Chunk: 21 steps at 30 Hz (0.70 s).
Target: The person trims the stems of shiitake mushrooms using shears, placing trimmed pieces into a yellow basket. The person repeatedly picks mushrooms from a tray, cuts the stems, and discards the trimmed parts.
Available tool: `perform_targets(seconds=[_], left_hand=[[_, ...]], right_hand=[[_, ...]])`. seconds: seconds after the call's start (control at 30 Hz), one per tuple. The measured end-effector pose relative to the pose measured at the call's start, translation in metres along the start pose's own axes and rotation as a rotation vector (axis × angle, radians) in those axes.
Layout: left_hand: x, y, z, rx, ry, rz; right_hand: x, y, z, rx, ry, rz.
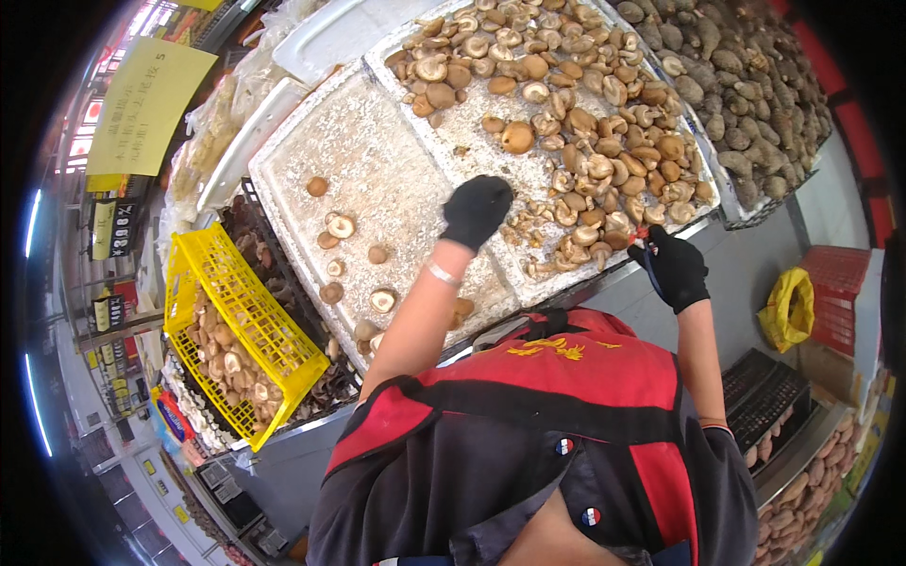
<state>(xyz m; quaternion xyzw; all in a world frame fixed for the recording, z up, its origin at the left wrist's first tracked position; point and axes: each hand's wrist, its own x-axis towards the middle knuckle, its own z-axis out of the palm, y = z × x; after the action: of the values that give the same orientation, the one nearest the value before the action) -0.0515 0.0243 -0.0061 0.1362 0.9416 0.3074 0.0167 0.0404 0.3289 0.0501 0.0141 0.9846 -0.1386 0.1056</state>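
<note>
My left hand (478, 211), in a black glove, is over the seam between two white foam trays, its fingers bunched and facing away from view; whether it holds something is hidden. Beside the front edge of the right foam tray (538, 291), my right hand (672, 269), also gloved in black, is closed around a small tool with red and blue parts (641, 244), perhaps scissors. Shiitake mushrooms (601, 166) are heaped in that tray, with stem pieces (527, 223) near my left hand. Several loose mushrooms (340, 226) lie on the left foam tray (368, 134).
A yellow plastic basket (262, 311) of mushrooms stands tilted at the left. Taro roots (743, 92) fill a crate at the upper right. Black crates (761, 396), a yellow bag (787, 309) and a red crate (839, 290) are at the right. Plastic-bagged goods (226, 120) lie behind the left tray.
</note>
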Motion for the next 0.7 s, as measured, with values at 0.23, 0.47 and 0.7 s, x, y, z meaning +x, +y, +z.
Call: perform_targets(seconds=[0.23,0.47,0.7], left_hand=[[0.048,0.052,0.07,0.129,-0.03,-0.081],[0.033,0.052,0.073,0.137,0.105,0.079],[0.015,0.042,0.032,-1.007,-0.072,-0.481]], right_hand=[[-0.024,0.012,-0.013,-0.018,-0.177,0.097],[-0.025,0.011,0.0,0.081,-0.005,0.021],[-0.016,-0.007,0.0,0.233,0.229,-0.123]])
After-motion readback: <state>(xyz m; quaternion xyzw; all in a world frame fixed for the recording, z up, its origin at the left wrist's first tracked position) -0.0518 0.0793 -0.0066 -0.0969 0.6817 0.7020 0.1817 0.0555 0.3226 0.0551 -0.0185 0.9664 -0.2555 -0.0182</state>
